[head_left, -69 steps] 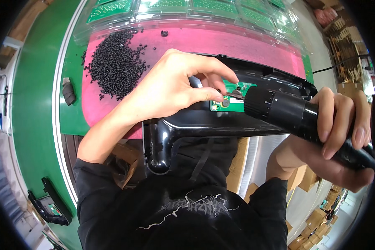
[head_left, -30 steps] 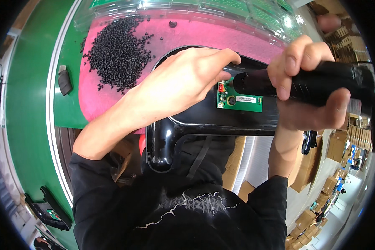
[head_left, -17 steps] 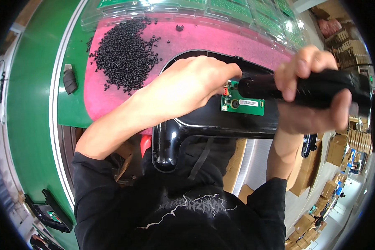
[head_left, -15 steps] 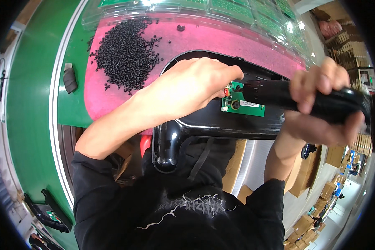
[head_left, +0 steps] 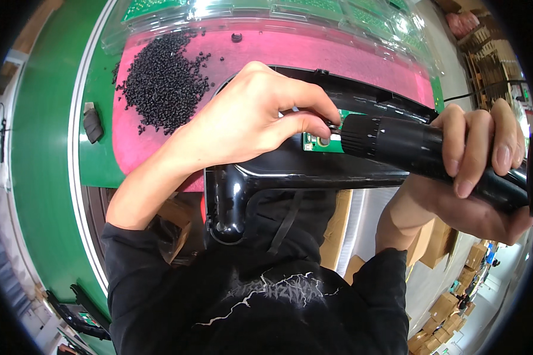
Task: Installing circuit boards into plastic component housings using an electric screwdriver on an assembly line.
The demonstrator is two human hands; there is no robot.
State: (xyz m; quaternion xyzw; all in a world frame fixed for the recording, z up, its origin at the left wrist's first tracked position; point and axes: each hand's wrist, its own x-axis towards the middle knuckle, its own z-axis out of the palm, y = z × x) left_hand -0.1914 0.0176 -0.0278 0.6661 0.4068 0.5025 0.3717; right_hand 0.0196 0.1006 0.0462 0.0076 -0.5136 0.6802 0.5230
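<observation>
In my right hand [head_left: 482, 148] is a black electric screwdriver [head_left: 391, 136], lying nearly level with its bit end to the left. My left hand [head_left: 272, 112] reaches in from the left, its thumb and forefinger closed in a pinch around the bit's tip. What sits between those fingertips is too small to make out. Below them, a green circuit board [head_left: 326, 144] lies inside a glossy black plastic housing [head_left: 266, 177]. My fingers and the screwdriver hide part of the board. The housing rests on a pink mat [head_left: 231, 59] and overhangs its near edge.
Small black screws [head_left: 160, 83] form a heap on the mat's left. Behind stand clear plastic trays [head_left: 278, 16] with green boards. A small dark wrapped object [head_left: 92, 125] lies on the green table [head_left: 47, 118]. Another black housing [head_left: 80, 310] is at lower left. Cardboard boxes [head_left: 444, 307] stand at right.
The screwdriver and my right hand have moved slightly down, with the bit now at my left fingertips. My left thumb and forefinger have come from the board to the bit. The whole view has shifted slightly.
</observation>
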